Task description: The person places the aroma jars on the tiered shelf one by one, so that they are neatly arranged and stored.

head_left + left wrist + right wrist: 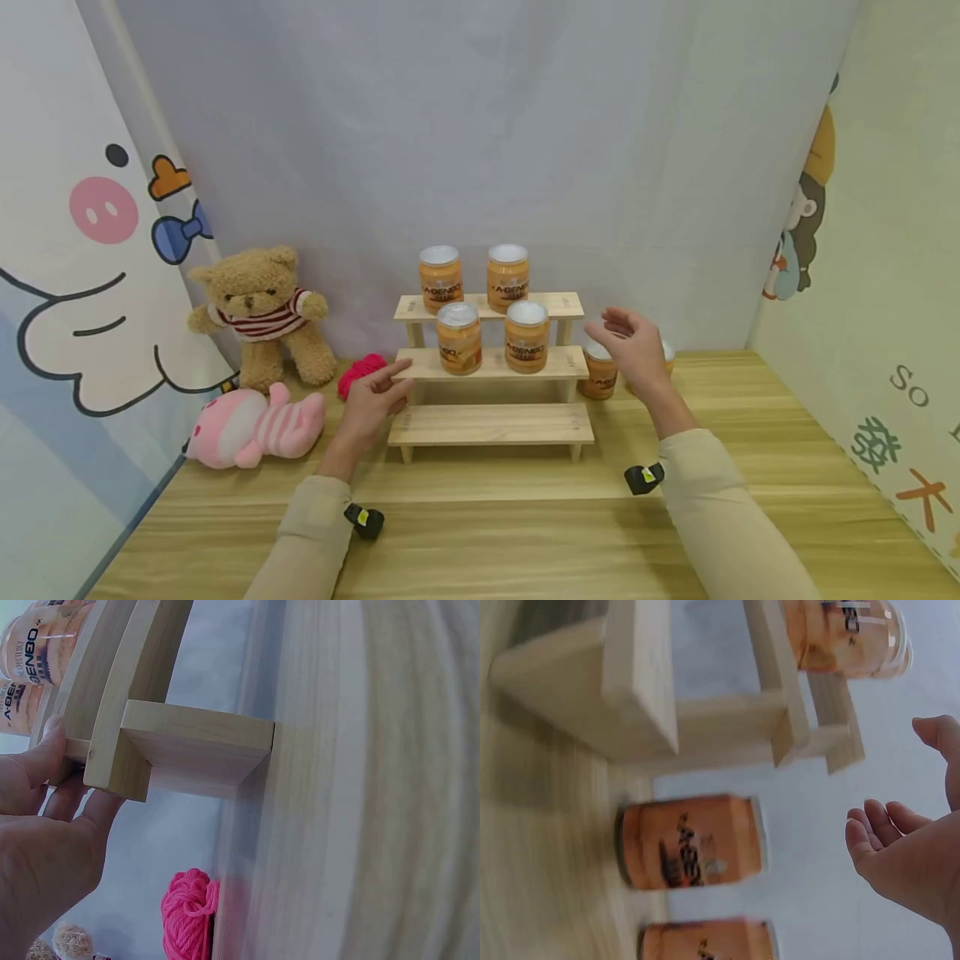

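Flanking wooden rack (491, 427) with left hand (366, 415) and right hand (637, 343).
Pinching rack's left end, by middle tier, between left thumb and fingers; holding right hand raised off rack's right side, thumb apart from loosely bent fingers, partly hiding two table jars (600, 380). Showing four shelf jars (527, 343), paired on top and middle tiers; pink yarn (358, 375) just beyond left hand, teddy bear (258, 312) and pink plush (258, 427) farther left.

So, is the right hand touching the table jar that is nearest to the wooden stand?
Apart. The right wrist view shows pale backdrop plainly between the right hand and that jar.
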The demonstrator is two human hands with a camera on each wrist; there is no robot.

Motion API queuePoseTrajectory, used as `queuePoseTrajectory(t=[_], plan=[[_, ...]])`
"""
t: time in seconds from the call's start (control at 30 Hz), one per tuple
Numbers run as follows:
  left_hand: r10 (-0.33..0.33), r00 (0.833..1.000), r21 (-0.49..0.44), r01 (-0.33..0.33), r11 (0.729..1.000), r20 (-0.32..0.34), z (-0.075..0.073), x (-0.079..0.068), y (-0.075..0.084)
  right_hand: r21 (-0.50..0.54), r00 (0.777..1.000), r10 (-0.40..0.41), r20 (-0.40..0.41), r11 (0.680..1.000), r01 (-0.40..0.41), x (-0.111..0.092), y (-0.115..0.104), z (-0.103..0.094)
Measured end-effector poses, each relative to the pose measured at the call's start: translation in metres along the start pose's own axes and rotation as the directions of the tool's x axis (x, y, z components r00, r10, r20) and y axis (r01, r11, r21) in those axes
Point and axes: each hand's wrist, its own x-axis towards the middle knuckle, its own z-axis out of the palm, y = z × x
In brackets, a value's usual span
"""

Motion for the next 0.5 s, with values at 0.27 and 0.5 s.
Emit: queuePoseTrajectory(t=[0.27, 0.5], plan=[[-0.015, 1.0, 0.01, 0.015, 1.0, -0.01, 0.002, 0.0, 0.003, -0.103, 1.0, 0.024, 0.008, 0.994, -0.023, 0.0, 0.027, -0.019], [-0.051, 0.999, 0.01, 0.051, 0.999, -0.017, 0.002, 0.001, 0.004, -0.128, 0.997, 0.054, 0.055, 0.991, -0.046, 0.009, 0.041, -0.01]])
